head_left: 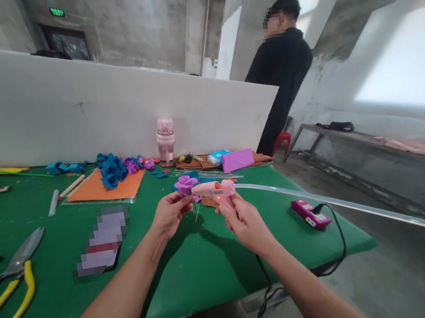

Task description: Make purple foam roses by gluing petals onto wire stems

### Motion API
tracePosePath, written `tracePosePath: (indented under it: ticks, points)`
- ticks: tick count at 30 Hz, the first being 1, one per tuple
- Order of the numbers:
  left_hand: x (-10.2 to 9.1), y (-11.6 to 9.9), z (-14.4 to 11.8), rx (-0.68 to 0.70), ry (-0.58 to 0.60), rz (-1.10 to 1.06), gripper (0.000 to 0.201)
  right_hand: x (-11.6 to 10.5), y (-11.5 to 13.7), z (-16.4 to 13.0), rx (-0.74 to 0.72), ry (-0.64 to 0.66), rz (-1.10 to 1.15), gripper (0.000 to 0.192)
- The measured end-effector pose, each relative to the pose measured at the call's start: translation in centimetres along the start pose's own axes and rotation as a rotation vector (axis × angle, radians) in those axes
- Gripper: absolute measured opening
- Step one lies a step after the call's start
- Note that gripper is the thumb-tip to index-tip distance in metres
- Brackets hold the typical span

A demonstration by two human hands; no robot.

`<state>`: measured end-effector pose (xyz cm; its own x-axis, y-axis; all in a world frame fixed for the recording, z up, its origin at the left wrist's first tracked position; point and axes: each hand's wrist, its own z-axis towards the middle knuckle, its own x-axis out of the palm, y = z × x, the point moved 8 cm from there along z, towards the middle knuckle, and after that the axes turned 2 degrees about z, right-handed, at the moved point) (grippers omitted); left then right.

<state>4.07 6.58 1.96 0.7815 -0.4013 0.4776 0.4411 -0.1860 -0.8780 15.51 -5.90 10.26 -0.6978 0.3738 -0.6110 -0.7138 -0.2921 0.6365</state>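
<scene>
Far left on the green worktop (pixel 199 275), there's a pair of shears (pixel 20 261) with 1 red grip and 1 yellow, blades pointing away from the person. Next along is a phone (pixel 102 242), mostly blurred out. Behind it sits an orange sheet (pixel 90 193) with a bunch of blue flowers (pixel 112 170) on its far side, plus some small purple ones (pixel 131 165) just beside. A pink bottle (pixel 166 142) stands upright at the back, in front of the white board (pixel 104 98).

Middle is where the action is. The left hand (pixel 171 215) has its fingers pinched together at the underside of a purple flower (pixel 185 183), holding it up over the worktop, with a thin wire poking down below. Right next to that, a pink glue gun (pixel 216 191) points left, nozzle right up at the flower; can't tell if they're actually touching. The right hand (pixel 248 223) has its fingers wrapped snugly round the gun's grip, and a little orange light shows on the gun's side.

A long clear glue stick (pixel 346 203) runs out the back, way off to the right. Under it lies a magenta power box (pixel 311 214) with a black cord (pixel 341 235) plugged in. Behind the worktop, a person in black (pixel 282 66) stands facing left.
</scene>
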Motion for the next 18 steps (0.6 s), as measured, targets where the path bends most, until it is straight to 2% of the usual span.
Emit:
tracePosePath:
  ticks: [5, 18]
  points:
    - [0.16, -0.08, -0.05, 0.004, 0.017, 0.014, 0.025, 0.1, -0.33, 0.11, 0.048, 0.007, 0.005, 0.023]
    - [0.13, 0.03, -0.01, 0.005, 0.016, 0.024, 0.027, 0.02, -0.45, 0.36, 0.051, 0.02, 0.017, 0.022]
